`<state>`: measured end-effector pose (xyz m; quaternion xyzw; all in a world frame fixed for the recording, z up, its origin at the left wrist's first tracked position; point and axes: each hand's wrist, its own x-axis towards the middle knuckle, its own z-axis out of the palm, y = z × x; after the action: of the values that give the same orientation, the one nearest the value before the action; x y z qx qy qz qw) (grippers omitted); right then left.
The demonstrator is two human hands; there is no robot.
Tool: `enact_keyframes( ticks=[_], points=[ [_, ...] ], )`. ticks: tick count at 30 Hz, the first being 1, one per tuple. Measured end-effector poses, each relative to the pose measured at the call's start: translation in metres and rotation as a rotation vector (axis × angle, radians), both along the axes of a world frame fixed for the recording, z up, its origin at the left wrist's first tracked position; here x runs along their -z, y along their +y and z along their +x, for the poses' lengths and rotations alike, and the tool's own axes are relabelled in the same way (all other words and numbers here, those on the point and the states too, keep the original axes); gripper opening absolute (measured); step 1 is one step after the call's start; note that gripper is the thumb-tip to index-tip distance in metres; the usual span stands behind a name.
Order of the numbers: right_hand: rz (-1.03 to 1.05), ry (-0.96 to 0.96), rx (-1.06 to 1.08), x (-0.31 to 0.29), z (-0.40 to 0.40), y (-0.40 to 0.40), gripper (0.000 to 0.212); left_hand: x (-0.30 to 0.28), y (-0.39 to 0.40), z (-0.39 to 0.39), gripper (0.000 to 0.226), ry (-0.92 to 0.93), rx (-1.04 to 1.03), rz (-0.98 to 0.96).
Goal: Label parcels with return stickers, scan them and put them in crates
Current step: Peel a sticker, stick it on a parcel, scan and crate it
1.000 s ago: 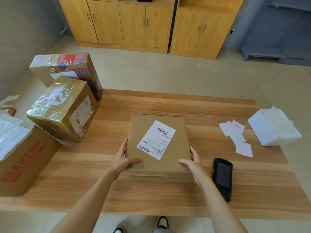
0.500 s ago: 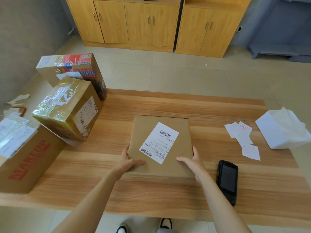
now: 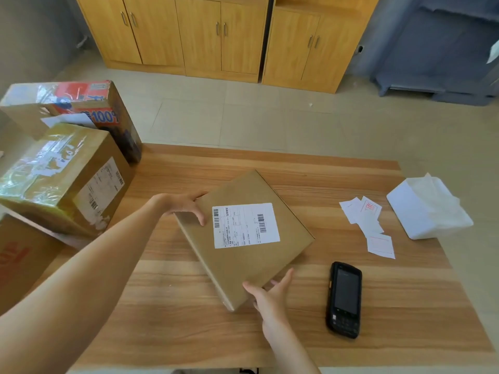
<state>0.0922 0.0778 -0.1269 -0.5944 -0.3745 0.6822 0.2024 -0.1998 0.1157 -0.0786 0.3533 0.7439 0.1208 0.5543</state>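
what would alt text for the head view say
Two bare hands, left hand and right hand, grip opposite corners of a flat brown cardboard parcel bearing a white barcode label, angled on a wooden table beside a black handheld scanner.

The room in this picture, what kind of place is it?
Probably a small office or back room used for handling parcels: taped boxes stacked at the table's left end, a handheld scanner, and loose stickers beside it.

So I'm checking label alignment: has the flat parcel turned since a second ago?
Yes. The flat parcel has rotated clockwise against the table edge.
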Motion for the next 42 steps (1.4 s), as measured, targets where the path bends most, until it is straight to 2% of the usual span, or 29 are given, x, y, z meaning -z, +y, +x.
enact_keyframes(
  ticks=[4,7,10,12,15,17,19,21,23,25,28,32,36,38,40,42],
  points=[
    [0.015,-0.016,-0.01,-0.003,-0.003,-0.008,0.117,0.011,0.003,-0.008,0.095,0.061,0.071,-0.053],
    [0.065,-0.134,0.006,-0.011,0.003,0.006,0.119,0.018,-0.005,-0.008,0.104,0.084,-0.07,0.045],
    [0.193,-0.29,0.032,-0.023,0.004,0.044,0.119,0.028,-0.025,0.017,0.107,0.215,-0.485,0.28],
    [0.358,-0.474,-0.068,-0.027,0.001,0.077,0.112,0.03,-0.044,0.055,0.113,0.223,-0.821,0.404],
    [0.553,-0.652,-0.355,-0.026,-0.007,0.122,0.102,0.041,-0.073,0.115,0.128,0.056,-1.103,0.382],
    [0.535,-0.66,-0.526,-0.025,-0.013,0.144,0.104,0.052,-0.083,0.143,0.143,-0.112,-1.176,0.333],
    [0.381,-0.561,-0.572,-0.025,-0.018,0.155,0.104,0.057,-0.084,0.157,0.142,-0.196,-1.194,0.341],
    [0.256,-0.467,-0.56,-0.023,-0.021,0.158,0.098,0.055,-0.078,0.16,0.126,-0.203,-1.209,0.379],
    [0.189,-0.406,-0.536,-0.023,-0.024,0.155,0.094,0.05,-0.073,0.152,0.12,-0.209,-1.211,0.388],
    [0.168,-0.357,-0.479,-0.025,-0.024,0.148,0.093,0.046,-0.068,0.135,0.124,-0.181,-1.179,0.384],
    [0.174,-0.293,-0.333,-0.031,-0.02,0.13,0.092,0.033,-0.06,0.108,0.123,-0.153,-1.009,0.366],
    [0.087,-0.236,-0.28,-0.032,-0.011,0.099,0.101,0.021,-0.033,0.066,0.104,-0.075,-0.768,0.299],
    [-0.02,-0.195,-0.241,-0.019,-0.004,0.079,0.079,0.013,-0.01,0.044,0.111,0.005,-0.515,0.205],
    [-0.038,-0.173,-0.222,-0.013,-0.003,0.071,0.072,0.015,-0.005,0.037,0.119,0.04,-0.456,0.18],
    [-0.039,-0.175,-0.207,-0.008,-0.004,0.068,0.077,0.02,-0.006,0.033,0.124,0.054,-0.429,0.155],
    [-0.016,-0.19,-0.177,-0.004,-0.007,0.072,0.096,0.025,-0.012,0.036,0.119,0.072,-0.456,0.161]
  ],
)
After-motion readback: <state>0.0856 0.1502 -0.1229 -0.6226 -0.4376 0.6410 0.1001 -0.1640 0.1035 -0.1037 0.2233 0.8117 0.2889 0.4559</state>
